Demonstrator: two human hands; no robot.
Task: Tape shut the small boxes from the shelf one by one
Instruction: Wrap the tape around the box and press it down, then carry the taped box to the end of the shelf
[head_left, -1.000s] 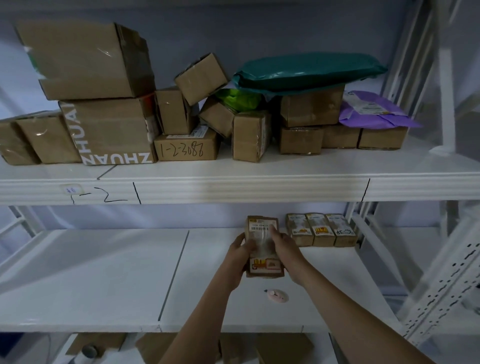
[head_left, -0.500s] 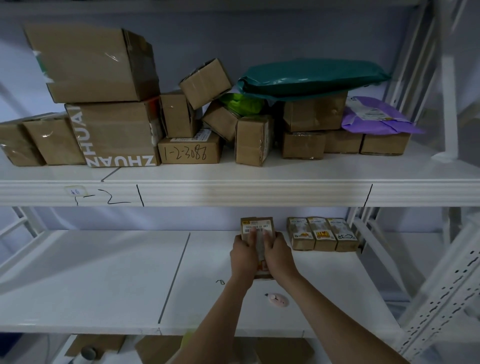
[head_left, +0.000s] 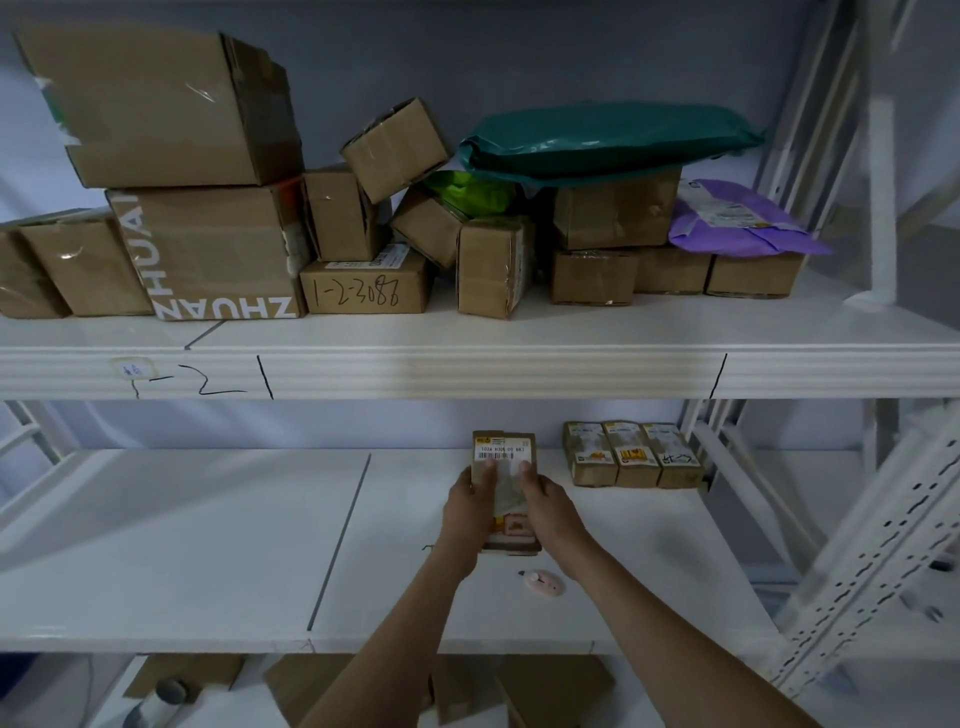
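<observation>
Just below the middle of the frame, a small brown cardboard box with a white barcode label (head_left: 503, 457) lies on the white lower shelf board (head_left: 208, 545), its long side running away from the camera. The left hand (head_left: 467, 512) lies along the box's left edge and the right hand (head_left: 545, 506) along its right edge, both with fingers curled over the top face and fingertips pressing just below the label, so each hand grips the box. Between the two hands a strip of clear, shiny tape (head_left: 506, 493) shows on the box top; an orange printed patch sits nearer the camera on the same face. To the right of this box, apart from it and nearer the back wall, three small brown boxes with yellow-and-white labels (head_left: 636, 454) stand side by side, touching one another. Below the held box, close to the shelf's front part, a small pink cutter (head_left: 543, 581) lies flat beside the right forearm. The white upper shelf (head_left: 467, 364) crosses the middle of the frame and carries a crowd of brown cartons; at upper left, a large carton printed ZHUAN (head_left: 208, 254) has another large carton on top. At upper right, a dark green plastic mailer bag (head_left: 608, 137) rests across cartons, with a purple mailer bag (head_left: 743, 223) at its right.
</observation>
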